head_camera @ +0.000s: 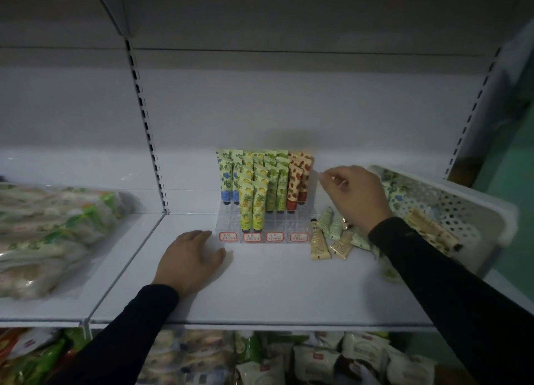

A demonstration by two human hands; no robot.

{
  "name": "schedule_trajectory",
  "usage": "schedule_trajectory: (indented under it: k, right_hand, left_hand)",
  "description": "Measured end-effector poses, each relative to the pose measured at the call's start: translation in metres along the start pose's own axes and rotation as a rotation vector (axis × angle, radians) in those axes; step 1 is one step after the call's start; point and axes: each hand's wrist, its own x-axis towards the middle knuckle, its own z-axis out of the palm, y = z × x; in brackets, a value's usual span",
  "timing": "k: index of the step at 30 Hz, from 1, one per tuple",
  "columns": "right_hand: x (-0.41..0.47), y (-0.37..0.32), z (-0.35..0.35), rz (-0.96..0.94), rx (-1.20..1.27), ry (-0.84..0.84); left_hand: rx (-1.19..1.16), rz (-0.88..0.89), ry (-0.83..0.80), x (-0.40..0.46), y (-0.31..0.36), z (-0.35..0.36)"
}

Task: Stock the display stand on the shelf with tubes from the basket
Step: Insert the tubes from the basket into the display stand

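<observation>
Display stand (261, 202) at frame centre on shelf (274, 283): mostly stocked, front slots bare. Loose tubes (332, 234) beside it, more in basket (462, 199) right. Right hand (357, 195) pinching, object unclear; left hand (192, 259) spread flat, empty.

Head view, angled down, close over shelf (274, 283)

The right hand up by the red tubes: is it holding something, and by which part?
The right hand seems to pinch something small and pale at its fingertips; what it is cannot be told. The left hand rests flat, holding nothing.
</observation>
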Motion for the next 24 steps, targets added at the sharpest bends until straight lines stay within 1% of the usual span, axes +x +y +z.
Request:
schedule_trajectory:
  k: [4,9,13,16,20,22,24]
  right_hand:
    - [-0.036,0.033,-0.014,0.063,-0.005,-0.121]
    - [-0.068,0.067,-0.025,0.097,-0.06,-0.217]
    - [-0.079,0.089,-0.031,0.154,-0.108,-0.246]
    - [-0.083,0.105,-0.034,0.164,-0.176,-0.234]
    - [-0.092,0.123,-0.024,0.213,-0.42,-0.221]
    - [-0.095,0.13,-0.015,0.223,-0.444,-0.199]
    - [-0.095,0.134,-0.009,0.225,-0.41,-0.2]
  left_hand:
    - [-0.031,0.077,-0.018,-0.011,0.014,-0.006]
    - [-0.065,0.232,-0.106,-0.021,0.066,-0.004]
    - [-0.101,0.359,-0.175,-0.021,0.117,0.013]
    - [-0.15,0.431,-0.21,-0.015,0.156,0.029]
    - [-0.164,0.445,-0.287,0.004,0.202,0.052]
    - [-0.165,0.431,-0.324,0.016,0.218,0.066]
    - [-0.161,0.414,-0.348,0.027,0.231,0.075]
